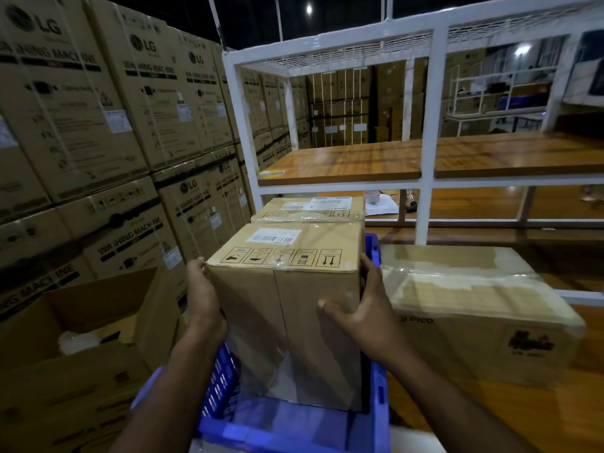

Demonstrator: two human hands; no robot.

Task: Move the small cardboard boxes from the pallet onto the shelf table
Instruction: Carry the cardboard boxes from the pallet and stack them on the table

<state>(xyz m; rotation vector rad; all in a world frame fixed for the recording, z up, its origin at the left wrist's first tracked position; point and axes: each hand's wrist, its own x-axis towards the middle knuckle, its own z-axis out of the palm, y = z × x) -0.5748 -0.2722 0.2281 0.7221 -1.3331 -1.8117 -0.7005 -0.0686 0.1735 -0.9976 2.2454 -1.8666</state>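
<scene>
Both grips are closed on the same small cardboard box (287, 308): the left hand (204, 299) presses flat against its 9 o'clock side, the right hand (366, 315) clamps the 3 o'clock edge, thumb across the front face. The box stands upright in a blue plastic crate (294, 426), with a second box (310, 209) just behind it at 12 o'clock. A taped carton (474, 315) lies on the wooden counter (490, 407) at 3 o'clock, under the white shelf frame (428, 132).

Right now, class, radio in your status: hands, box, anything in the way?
Left hand and right hand clamped on box, in blue crate. Second box behind. Shelf frame ahead; Pico box on the table, right.
</scene>
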